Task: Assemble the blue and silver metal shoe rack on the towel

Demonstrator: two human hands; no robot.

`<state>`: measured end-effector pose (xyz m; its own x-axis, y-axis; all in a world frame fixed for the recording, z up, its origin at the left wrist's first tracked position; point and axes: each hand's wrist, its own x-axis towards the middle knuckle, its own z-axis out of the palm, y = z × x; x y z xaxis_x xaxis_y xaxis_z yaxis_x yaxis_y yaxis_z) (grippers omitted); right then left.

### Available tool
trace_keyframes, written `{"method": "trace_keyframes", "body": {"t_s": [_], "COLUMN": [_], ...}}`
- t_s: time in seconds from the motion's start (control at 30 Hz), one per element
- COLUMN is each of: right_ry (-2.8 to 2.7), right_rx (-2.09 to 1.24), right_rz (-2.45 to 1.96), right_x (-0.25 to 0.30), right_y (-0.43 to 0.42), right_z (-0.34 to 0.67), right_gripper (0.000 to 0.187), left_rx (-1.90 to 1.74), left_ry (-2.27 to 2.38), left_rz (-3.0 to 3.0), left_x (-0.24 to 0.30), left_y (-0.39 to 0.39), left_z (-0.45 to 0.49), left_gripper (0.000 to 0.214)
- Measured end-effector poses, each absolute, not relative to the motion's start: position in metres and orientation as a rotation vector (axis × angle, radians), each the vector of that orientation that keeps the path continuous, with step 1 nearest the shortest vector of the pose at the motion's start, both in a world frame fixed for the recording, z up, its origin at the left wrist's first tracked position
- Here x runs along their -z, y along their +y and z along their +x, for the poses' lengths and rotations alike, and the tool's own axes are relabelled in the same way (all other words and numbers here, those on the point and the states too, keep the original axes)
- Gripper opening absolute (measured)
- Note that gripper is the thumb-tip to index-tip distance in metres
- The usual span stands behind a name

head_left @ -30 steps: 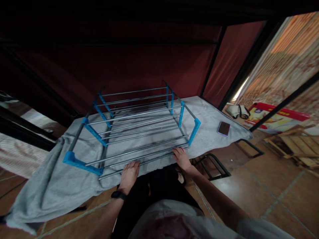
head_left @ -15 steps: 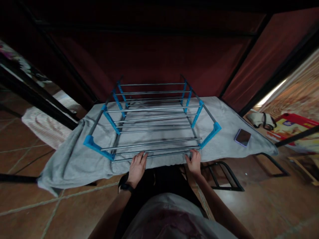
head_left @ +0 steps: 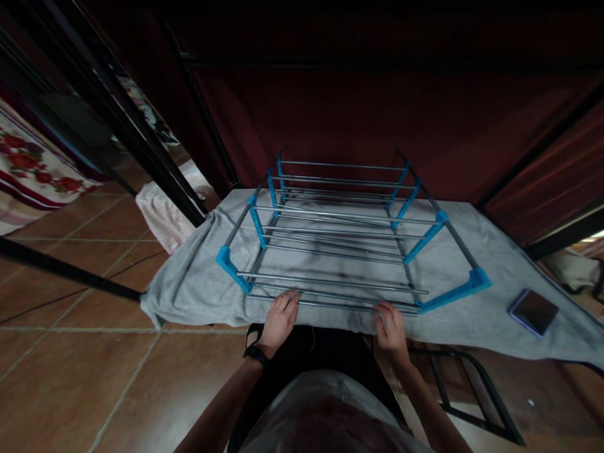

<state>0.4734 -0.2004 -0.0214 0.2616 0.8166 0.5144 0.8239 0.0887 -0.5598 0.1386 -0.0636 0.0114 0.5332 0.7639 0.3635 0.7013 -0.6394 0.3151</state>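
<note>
Rack [head_left: 346, 215], one: grey metal rods running crosswise between blue brackets [head_left: 455, 297], with side bars along both flanks; it lies on a grey cloth [head_left: 476, 251] that extends past it to left and right. Several rods run close together along the rack's near edge.

Left hand [head_left: 280, 318], one: at the left part of the rack's near edge, fingertips touching the rods, fingers laid nearly side by side; whether they close around a rod cannot be told. Black wristband [head_left: 256, 353] on its wrist.

Right hand [head_left: 391, 330], one: at the right part of the rack's near edge, fingers bent over the rods, thumb a little apart; whether it pinches one cannot be told.

Phone [head_left: 534, 311], one: dark screen, purplish rim, lying on the cloth to the right of the rack.

Dark red panel [head_left: 368, 113]: behind the rack.

Pale striped cloth [head_left: 163, 214]: left of the rack, beyond the grey cloth.

Black metal frame [head_left: 493, 393]: below the rack, to its right.

Tiled floor [head_left: 66, 352]: lower left of the rack.
</note>
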Motion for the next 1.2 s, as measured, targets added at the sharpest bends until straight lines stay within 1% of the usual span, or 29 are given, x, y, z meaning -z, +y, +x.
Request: {"method": "trace_keyframes", "body": {"t_s": [0.1, 0.2, 0.33, 0.4, 0.47, 0.6, 0.67, 0.73, 0.87, 0.93, 1.07, 1.2], "right_ry": [-1.62, -1.678, -1.632, -1.583, -1.53, -1.26, -1.112, -0.993, -0.853, -0.84, -0.822, -0.894], "right_rx": [-0.013, -0.015, 0.077, 0.188, 0.328, 0.582, 0.599, 0.462, -0.081, -0.26, -0.433, -0.525], "right_rz": [-1.598, -1.546, -1.514, -1.523, -1.566, -1.622, -1.609, -1.635, -1.651, -1.605, -1.618, -1.708], "right_x": [0.004, -0.016, -0.056, -0.085, -0.119, -0.185, -0.206, -0.214, -0.207, -0.199, -0.184, -0.165], "right_y": [-0.183, -0.178, -0.18, -0.181, -0.184, -0.184, -0.18, -0.173, -0.155, -0.143, -0.105, -0.059], "right_z": [0.45, 0.43, 0.435, 0.456, 0.486, 0.561, 0.6, 0.637, 0.701, 0.724, 0.75, 0.744], "right_gripper": [0.029, 0.034, 0.038, 0.037, 0.033, 0.023, 0.021, 0.022, 0.032, 0.032, 0.03, 0.024], "left_rx": [-0.827, -0.922, -1.113, -1.163, -1.232, -1.381, -1.421, -1.434, -1.375, -1.315, -1.099, -0.729], "left_ry": [1.334, 1.3, 1.138, 1.02, 0.928, 0.936, 0.98, 1.01, 1.031, 1.008, 0.9, 0.888], "left_rz": [2.572, 2.61, 2.74, 2.768, 2.716, 2.485, 2.409, 2.372, 2.367, 2.404, 2.519, 2.542], "left_x": [-0.016, -0.031, -0.066, -0.088, -0.112, -0.157, -0.177, -0.193, -0.222, -0.236, -0.257, -0.261], "left_y": [-0.066, -0.071, -0.069, -0.063, -0.056, -0.031, -0.012, 0.007, 0.046, 0.063, 0.1, 0.15], "left_z": [0.115, 0.097, 0.1, 0.116, 0.137, 0.182, 0.199, 0.211, 0.225, 0.23, 0.241, 0.259], "left_gripper": [0.037, 0.038, 0.048, 0.053, 0.053, 0.038, 0.031, 0.028, 0.031, 0.033, 0.041, 0.059]}}
